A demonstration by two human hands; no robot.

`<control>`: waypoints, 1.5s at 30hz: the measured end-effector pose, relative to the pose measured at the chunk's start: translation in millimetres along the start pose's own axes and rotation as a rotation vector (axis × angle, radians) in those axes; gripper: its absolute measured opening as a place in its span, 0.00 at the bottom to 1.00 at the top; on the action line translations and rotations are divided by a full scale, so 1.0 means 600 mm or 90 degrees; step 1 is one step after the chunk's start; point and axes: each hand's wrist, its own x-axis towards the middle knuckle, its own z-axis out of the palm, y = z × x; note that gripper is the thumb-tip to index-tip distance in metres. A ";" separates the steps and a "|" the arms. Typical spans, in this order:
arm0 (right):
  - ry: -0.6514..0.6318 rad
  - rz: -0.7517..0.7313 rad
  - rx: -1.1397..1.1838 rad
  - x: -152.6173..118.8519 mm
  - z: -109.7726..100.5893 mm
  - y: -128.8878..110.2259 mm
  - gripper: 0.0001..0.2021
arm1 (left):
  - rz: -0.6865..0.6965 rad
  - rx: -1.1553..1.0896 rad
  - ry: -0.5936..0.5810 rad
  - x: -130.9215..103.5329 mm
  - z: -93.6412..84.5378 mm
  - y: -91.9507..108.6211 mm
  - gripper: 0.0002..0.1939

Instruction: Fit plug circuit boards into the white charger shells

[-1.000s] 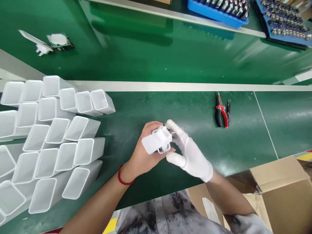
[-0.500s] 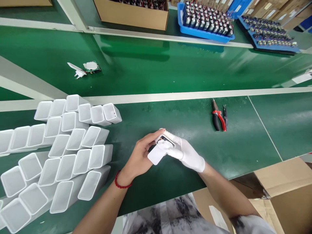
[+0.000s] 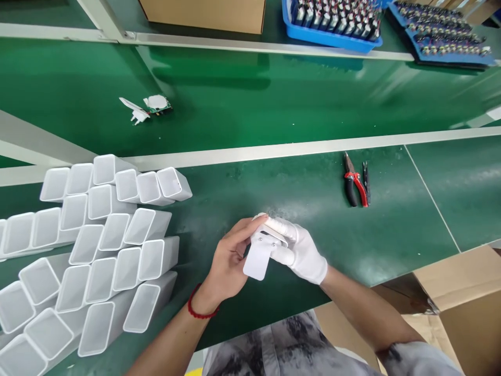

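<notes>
Between my hands, over the green table, is a white plastic housing [image 3: 277, 235] with a flat white plate [image 3: 257, 258] at its open end; two small metallic dots show on the plate's piece. My left hand [image 3: 230, 261], bare with a red bracelet at the wrist, is wrapped round the housing's left side. On the right, my right hand [image 3: 303, 253] wears a white glove and grips the same housing, fingers along its top and thumb below. Most of the housing is hidden by the fingers.
Many white open housings [image 3: 97, 282] lie on the left. Red-and-black pliers [image 3: 354, 183] and tweezers [image 3: 366, 183] lie right. Behind are a circuit board with a white plug piece [image 3: 157, 103], a blue tray [image 3: 332, 43] and a cardboard box [image 3: 207, 14]. An open carton [image 3: 465, 266] stands lower right.
The plate piece has tilted and sits closer over the housing's opening, whose dark inside no longer shows. Both hands keep their hold. The whole view has shifted slightly.
</notes>
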 end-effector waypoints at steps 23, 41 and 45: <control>0.099 0.204 0.102 0.017 0.017 -0.027 0.28 | 0.017 0.141 -0.060 0.002 -0.014 -0.018 0.22; 0.137 0.030 -0.077 0.019 -0.017 -0.067 0.23 | -0.017 0.173 0.056 -0.002 0.014 0.013 0.30; 0.128 0.129 0.206 0.043 -0.036 -0.094 0.17 | 0.070 0.242 0.069 -0.008 0.009 0.039 0.18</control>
